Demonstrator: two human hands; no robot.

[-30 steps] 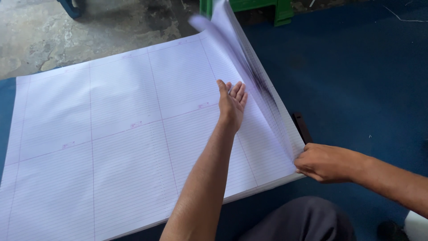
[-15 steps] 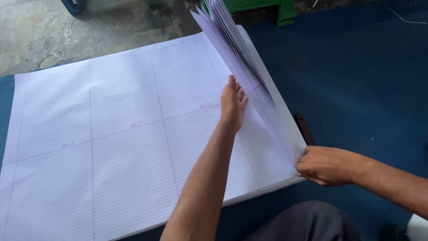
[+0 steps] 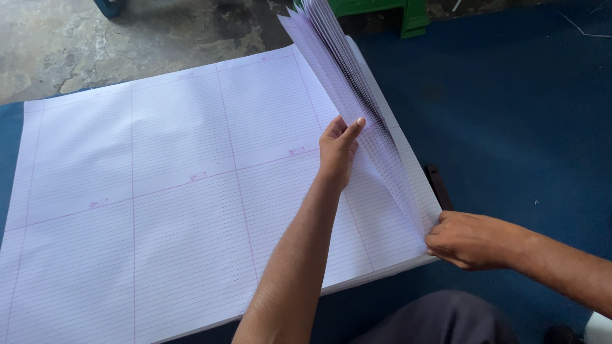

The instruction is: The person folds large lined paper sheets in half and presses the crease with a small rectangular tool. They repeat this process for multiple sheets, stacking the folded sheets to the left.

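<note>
Left hand [image 3: 338,151] stands edge-up in the head view, fingers straight and close together, its back pressed against a fanned sheaf of lifted sheets [image 3: 357,108]; it grips nothing, only props the paper so that it leans up and away toward one o'clock. Right hand [image 3: 470,240], at about four o'clock from the left, is closed on the near right corner of that same sheaf, thumb and fingers pinching the edges where they meet the big stack of ruled paper [image 3: 159,191]. That stack lies flat and fills the left and centre of the picture, white with fine lines and pink rules dividing it into panels, resting on a blue mat [image 3: 523,114]. Beyond it, at eleven o'clock, is bare concrete floor [image 3: 76,38]; at twelve o'clock a green stool [image 3: 389,9] shows only its legs. A dark flat bar [image 3: 438,186] lies on the mat just beside the right edge of the stack, between the two hands. As a judgement, the step is riffling or counting sheets at the corner; the next move calls for the right thumb to release sheets evenly while the left hand steadies the fan, so none crease or slip.
</note>
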